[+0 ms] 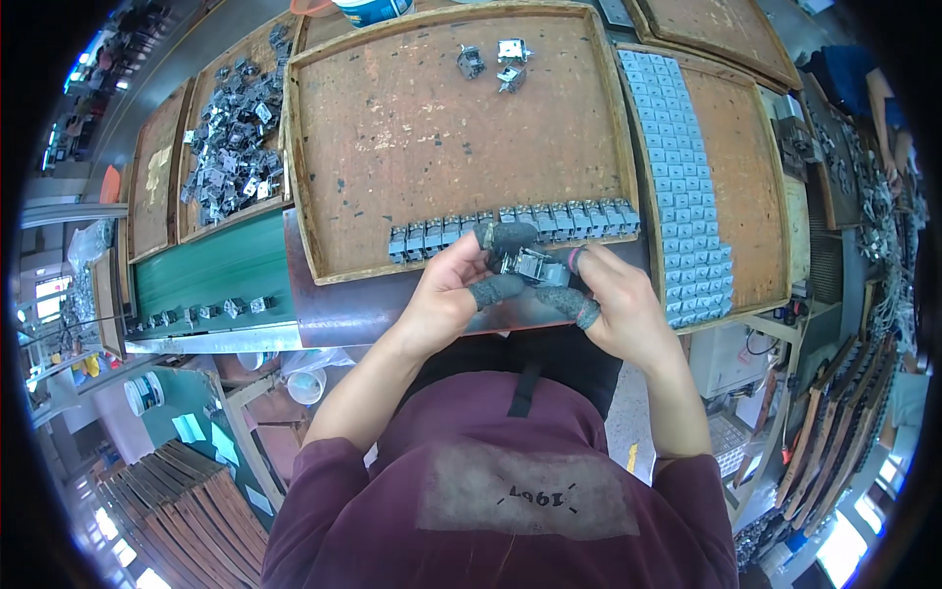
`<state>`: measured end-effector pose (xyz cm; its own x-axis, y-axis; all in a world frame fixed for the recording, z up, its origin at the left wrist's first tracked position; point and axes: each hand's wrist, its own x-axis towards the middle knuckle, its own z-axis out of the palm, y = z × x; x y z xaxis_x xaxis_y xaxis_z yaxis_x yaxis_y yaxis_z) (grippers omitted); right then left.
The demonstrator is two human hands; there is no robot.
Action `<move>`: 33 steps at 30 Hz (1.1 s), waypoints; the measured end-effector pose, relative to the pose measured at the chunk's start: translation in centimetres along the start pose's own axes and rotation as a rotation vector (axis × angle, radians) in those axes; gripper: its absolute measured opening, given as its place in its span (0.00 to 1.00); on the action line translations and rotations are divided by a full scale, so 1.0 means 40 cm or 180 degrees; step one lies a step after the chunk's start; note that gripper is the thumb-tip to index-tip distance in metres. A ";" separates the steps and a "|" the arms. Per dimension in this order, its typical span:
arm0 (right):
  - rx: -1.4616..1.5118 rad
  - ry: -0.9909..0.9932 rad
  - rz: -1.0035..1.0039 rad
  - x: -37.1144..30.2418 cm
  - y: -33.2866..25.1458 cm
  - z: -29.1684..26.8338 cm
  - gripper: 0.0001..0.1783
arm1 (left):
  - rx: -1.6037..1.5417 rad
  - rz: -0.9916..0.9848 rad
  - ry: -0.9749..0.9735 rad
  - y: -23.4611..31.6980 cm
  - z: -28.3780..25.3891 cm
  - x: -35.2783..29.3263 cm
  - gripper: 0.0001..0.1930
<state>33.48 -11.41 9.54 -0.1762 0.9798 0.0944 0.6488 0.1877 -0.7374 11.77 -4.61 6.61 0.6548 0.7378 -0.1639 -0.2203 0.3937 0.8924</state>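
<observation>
- Presently, my left hand (pixel 453 285) and right hand (pixel 620 299) are both grasping one small metal part (pixel 530 265) with covered fingertips, over the near edge of the tray (pixel 422 147).
- Along this edge stands a row of similar parts (pixel 569 221).
- For good work, I think the pinch should be light but steady, with knuckles not pushing the row.

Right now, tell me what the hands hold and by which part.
The left hand and right hand grip a small grey component at its opposite ends.
</observation>
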 end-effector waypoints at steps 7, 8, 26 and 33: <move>-0.0378 0.0389 0.0067 0.000 0.000 0.080 0.19 | 0.2343 0.0304 0.0123 -0.022 0.020 -0.014 0.33; -0.0406 0.0533 0.0119 -0.001 -0.004 0.094 0.19 | 0.3125 0.0399 0.0305 -0.020 0.028 -0.019 0.35; 0.1049 0.0136 0.0120 -0.028 0.005 0.064 0.24 | 0.3037 0.2098 -0.0140 -0.027 0.048 -0.004 0.32; -0.0594 0.2550 0.1853 -0.142 0.339 -0.150 0.17 | 0.3338 0.0992 0.1419 0.046 -0.165 -0.058 0.27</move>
<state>47.72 -14.03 3.03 0.7102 0.6670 0.2252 0.5931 -0.3945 -0.7018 5.07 -1.97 5.83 0.3216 0.9305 0.1752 0.5115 -0.3264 0.7949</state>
